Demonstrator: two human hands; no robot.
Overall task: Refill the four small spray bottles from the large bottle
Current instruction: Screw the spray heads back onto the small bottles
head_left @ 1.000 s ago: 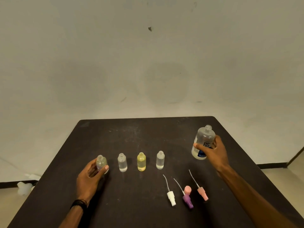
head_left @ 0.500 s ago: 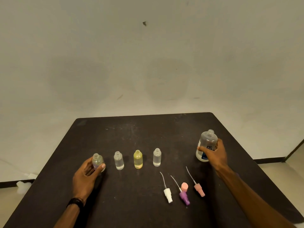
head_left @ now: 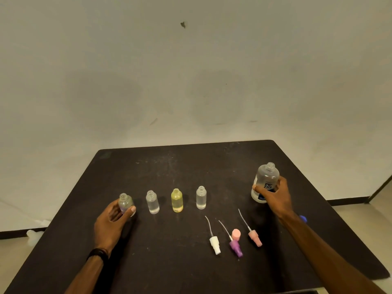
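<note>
Several small uncapped bottles stand in a row on the black table. My left hand grips the leftmost small bottle. To its right stand a clear bottle, a yellow bottle and another clear bottle. At the right, my right hand grips the large clear bottle, which is upright, uncapped and resting on the table.
Spray heads with dip tubes lie in front of the row: a white one, a purple one and a pink one, plus a pink cap. A blue cap shows behind my right forearm. The table's right edge is close.
The right hand has lowered the large bottle onto the table. The left hand still holds the leftmost small bottle. The view has shifted slightly.
</note>
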